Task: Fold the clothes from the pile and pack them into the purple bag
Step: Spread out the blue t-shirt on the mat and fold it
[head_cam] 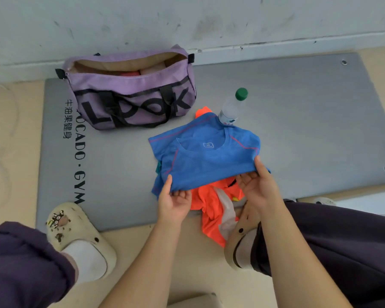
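A blue T-shirt [206, 156] with red seams is held folded over the pile, collar facing up. My left hand [175, 202] grips its near left edge, thumb on top. My right hand [257, 183] grips its near right edge the same way. Under it lies an orange garment [213, 207] with grey panels, crumpled on the mat's near edge. The purple bag [131, 94] printed "LOOK" stands open at the back left of the mat, with pink and red folded cloth inside.
A grey gym mat [309, 130] covers the floor against the wall. A clear bottle with a green cap [232, 107] stands just behind the blue shirt. My cream clogs [76, 236] and dark trouser legs frame the near side.
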Tool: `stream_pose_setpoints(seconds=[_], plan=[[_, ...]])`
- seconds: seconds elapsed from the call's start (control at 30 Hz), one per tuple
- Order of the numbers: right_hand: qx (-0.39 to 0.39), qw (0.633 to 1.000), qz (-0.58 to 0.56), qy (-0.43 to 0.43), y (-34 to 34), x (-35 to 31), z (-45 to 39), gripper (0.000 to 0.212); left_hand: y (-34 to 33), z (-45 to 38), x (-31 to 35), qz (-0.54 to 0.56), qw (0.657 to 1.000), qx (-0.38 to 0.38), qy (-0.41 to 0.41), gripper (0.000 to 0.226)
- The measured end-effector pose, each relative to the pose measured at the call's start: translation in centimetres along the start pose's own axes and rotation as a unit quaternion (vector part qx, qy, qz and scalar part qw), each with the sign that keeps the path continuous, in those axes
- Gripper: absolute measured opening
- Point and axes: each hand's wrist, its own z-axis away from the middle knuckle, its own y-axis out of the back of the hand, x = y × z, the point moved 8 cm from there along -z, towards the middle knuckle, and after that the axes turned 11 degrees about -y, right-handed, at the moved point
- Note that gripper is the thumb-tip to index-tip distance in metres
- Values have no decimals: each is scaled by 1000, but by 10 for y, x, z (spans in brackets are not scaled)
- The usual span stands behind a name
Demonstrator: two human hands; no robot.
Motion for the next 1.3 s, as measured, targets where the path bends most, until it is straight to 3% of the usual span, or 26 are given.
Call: stream_pose_setpoints(seconds=[0.17, 0.3, 0.53, 0.7, 0.8, 0.9, 1.07, 1.2, 1.3], plan=[[-61, 992, 87, 61, -79, -35, 14, 18, -39, 3, 98, -25, 993, -34, -111, 13], [-79, 979, 159, 99, -147, -48, 31, 23, -69, 22, 179, -112, 968, -37, -221, 15], [-137, 965, 184, 128, -241, -44, 68, 38, -81, 78, 295, -126, 922, -109, -349, 24], [-82, 947, 297, 87, -301, -16, 51, 24, -79, 76, 354, -229, 907, -6, -354, 19], [-99, 919, 377, 50, -339, 5, 45, 21, -96, 77, 384, -261, 901, -25, -346, 14], [-116, 909, 393, 76, -359, 5, 52, 18, -105, 97, 418, -241, 885, -43, -395, 19], [-116, 916, 369, 105, -331, 10, 58, 33, -69, 106, 410, -211, 877, -88, -422, 17], [-83, 942, 312, 91, -257, 48, 34, 25, 15, 50, 347, -184, 916, 29, -355, 29], [-14, 933, 356, 45, -187, 89, -3, 23, 77, 2, 279, -240, 933, 89, -252, 40]])
